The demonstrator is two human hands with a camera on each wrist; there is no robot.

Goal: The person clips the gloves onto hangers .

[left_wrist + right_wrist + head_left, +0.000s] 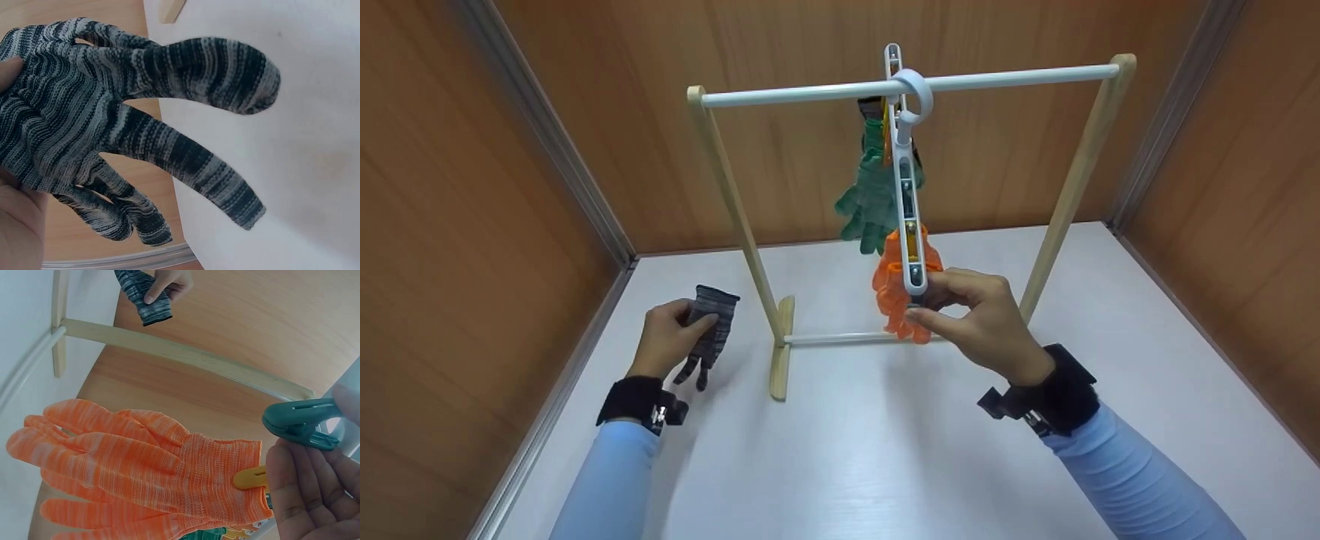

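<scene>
My left hand [690, 319] holds a grey striped knit glove [712, 322] by its cuff above the white table, left of the rack; the glove's fingers [185, 152] hang down. A wooden rack [735, 202] with a white rod [810, 93] carries a white clip hanger [907, 187]. A green glove [870, 199] and an orange glove [896, 289] hang from it. My right hand [921, 302] pinches a teal clip [298, 423] at the hanger's lower end, beside the orange glove [140, 467], which a yellow clip [250, 479] holds.
Wooden walls [450, 225] close in the white table [870, 450] on the left, back and right. The rack's foot [782, 349] and lower white bar [840, 339] lie between my hands.
</scene>
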